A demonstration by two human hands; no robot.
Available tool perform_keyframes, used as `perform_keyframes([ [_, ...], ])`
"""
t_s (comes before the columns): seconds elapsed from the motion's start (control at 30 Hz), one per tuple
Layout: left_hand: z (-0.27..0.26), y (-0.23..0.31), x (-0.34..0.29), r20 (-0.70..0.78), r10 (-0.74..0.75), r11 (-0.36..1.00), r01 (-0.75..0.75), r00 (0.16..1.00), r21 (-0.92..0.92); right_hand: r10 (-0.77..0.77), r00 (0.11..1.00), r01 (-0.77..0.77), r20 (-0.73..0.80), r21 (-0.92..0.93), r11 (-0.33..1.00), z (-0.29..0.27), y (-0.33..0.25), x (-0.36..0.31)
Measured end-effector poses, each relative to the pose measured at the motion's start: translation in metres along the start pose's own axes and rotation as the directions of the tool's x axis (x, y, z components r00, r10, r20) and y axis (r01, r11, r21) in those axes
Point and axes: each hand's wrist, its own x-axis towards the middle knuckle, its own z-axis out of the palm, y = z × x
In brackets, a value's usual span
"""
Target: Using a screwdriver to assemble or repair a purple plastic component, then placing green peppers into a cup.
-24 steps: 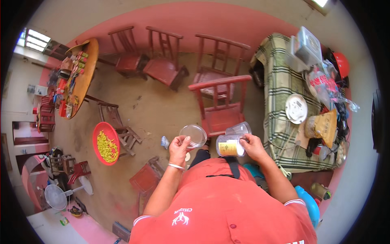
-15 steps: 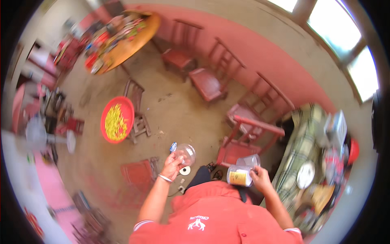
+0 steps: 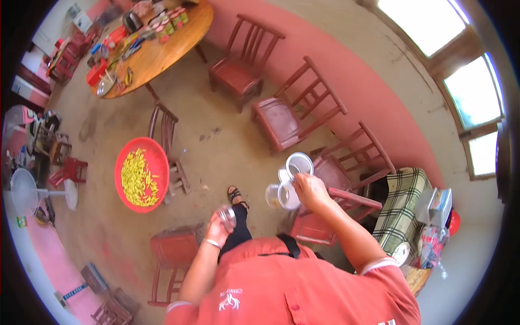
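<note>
My right hand (image 3: 311, 192) is closed on clear plastic jars (image 3: 288, 196), in front of the red chairs. Their round white-edged mouths face different ways, and the overlap hides how many there are. Lower and to the left, my left hand (image 3: 218, 228) has its fingers wrapped round a clear plastic jar (image 3: 228, 218), beside my leg. The shape of that jar is partly hidden by the fingers. A red basin (image 3: 120, 172) holding many yellow-green pieces (image 3: 142, 179) rests on a wooden chair (image 3: 167, 130), left of and beyond both hands.
Red wooden chairs (image 3: 235, 76) line the pink wall. Another chair (image 3: 174, 248) stands left of my legs. A wooden table (image 3: 162, 54) at the far left carries cups and a kettle. At right is a plaid-covered surface (image 3: 398, 203) with packages; a white fan (image 3: 24, 189) stands left.
My view has turned and shifted forward. My right hand has risen and reached forward with the jars, whose mouths now show. My left hand is nearer my leg, and my sandalled foot has stepped ahead.
</note>
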Motion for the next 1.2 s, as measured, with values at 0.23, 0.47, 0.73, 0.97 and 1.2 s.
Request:
perform_keyframes([
  [0.23,0.083,0.083,-0.005,-0.120,0.467,0.712,-0.292,0.876,0.638,-0.223,0.971,0.226,0.091,-0.029,0.974,0.017,-0.068,0.153],
  [0.47,0.151,0.185,0.040,-0.114,0.695,0.557,-0.431,0.710,0.710,-0.409,0.898,0.428,0.165,-0.099,0.898,0.028,-0.124,0.348],
  [0.73,0.191,0.380,0.183,-0.153,0.823,0.497,-0.563,0.547,0.661,-0.598,0.727,0.677,0.338,-0.210,0.705,0.092,-0.200,0.647],
  [0.97,0.397,0.478,0.264,-0.285,0.917,0.399,-0.655,0.279,0.642,-0.699,0.627,0.770,0.344,-0.134,0.624,0.140,-0.241,0.850],
  [1.2,0.456,0.577,0.343,-0.473,0.864,0.437,-0.723,0.173,0.535,-0.683,0.492,0.812,0.540,-0.001,0.584,0.162,-0.248,0.916],
])
